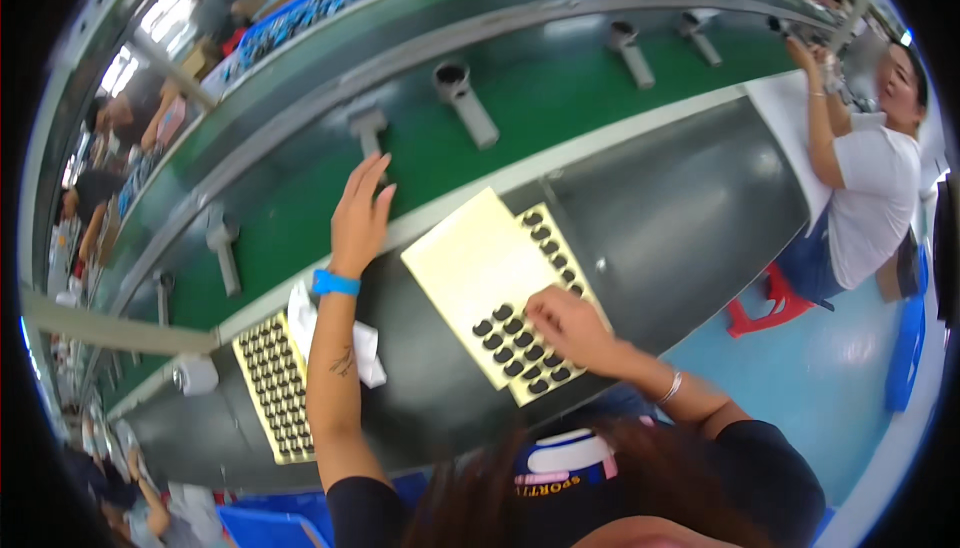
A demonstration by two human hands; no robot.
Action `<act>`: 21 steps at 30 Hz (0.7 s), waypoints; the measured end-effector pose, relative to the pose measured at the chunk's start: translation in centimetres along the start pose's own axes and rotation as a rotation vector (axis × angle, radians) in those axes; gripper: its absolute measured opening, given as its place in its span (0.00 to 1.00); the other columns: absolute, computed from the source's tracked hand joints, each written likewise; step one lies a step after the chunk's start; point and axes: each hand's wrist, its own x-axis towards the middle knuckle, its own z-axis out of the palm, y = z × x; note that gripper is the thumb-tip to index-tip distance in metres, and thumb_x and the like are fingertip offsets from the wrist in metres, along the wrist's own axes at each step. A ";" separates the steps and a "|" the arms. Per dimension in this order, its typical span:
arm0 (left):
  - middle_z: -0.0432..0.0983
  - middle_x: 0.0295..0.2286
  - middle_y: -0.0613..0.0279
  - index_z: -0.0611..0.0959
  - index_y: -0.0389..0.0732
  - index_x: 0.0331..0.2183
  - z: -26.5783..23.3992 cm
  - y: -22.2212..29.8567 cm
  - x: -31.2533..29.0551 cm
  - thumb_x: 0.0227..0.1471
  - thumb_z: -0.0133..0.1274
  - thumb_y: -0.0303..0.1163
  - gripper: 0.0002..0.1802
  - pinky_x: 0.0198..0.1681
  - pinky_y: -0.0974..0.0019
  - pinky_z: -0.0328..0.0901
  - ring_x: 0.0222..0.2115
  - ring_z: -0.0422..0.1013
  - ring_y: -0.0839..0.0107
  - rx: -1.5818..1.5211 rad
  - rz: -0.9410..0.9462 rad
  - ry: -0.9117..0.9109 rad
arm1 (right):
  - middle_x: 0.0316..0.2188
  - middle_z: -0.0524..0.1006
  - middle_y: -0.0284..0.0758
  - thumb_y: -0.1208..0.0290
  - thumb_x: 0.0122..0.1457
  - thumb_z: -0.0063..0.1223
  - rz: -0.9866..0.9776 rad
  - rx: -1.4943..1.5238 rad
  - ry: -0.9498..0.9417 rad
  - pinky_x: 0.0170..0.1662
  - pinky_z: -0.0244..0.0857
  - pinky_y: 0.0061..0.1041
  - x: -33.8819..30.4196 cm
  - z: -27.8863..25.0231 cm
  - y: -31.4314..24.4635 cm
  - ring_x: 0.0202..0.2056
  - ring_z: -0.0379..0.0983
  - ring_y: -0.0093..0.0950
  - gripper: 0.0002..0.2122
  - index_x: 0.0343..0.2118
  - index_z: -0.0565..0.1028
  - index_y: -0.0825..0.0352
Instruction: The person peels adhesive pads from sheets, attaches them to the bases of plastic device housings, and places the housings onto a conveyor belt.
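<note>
Over sheets (475, 268), R hand (572, 330) curled; L (362, 220) spread

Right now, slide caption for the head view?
Left hand near gray T-shaped part; right hand over yellow sheets bearing black pieces.

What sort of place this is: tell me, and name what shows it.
Probably a factory assembly line: a long green conveyor belt bears spaced grey, tubular-handled parts; yellow rectangular sheets of small black pieces lie on the dark worktable; a co-worker in a white short-sleeved top sits farther along.
</note>
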 end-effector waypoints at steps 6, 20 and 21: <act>0.70 0.48 0.54 0.78 0.38 0.43 0.1 8.1 -6.4 0.48 0.58 0.31 0.18 0.51 0.57 0.62 0.47 0.67 0.55 -0.199 0.096 -0.423 | 0.28 0.75 0.30 0.79 0.57 0.52 0.186 0.143 -0.045 0.31 0.66 0.17 1.6 -3.6 -0.4 0.28 0.73 0.19 0.04 0.35 0.74 0.70; 0.72 0.48 0.53 0.79 0.36 0.43 5.9 7.6 -10.0 0.50 0.50 0.20 0.15 0.56 0.55 0.59 0.53 0.64 0.52 -0.301 0.062 -0.300 | 0.26 0.72 0.37 0.78 0.50 0.57 0.006 -0.270 -0.041 0.31 0.66 0.27 1.9 1.7 -1.5 0.27 0.73 0.31 0.04 0.28 0.74 0.68; 0.72 0.48 0.54 0.79 0.36 0.43 6.0 7.5 -9.9 0.51 0.50 0.21 0.15 0.56 0.55 0.58 0.53 0.64 0.52 -0.313 0.062 -0.294 | 0.26 0.71 0.37 0.78 0.50 0.57 -0.005 -0.247 -0.040 0.31 0.66 0.28 2.0 1.5 -1.4 0.26 0.72 0.32 0.04 0.29 0.74 0.67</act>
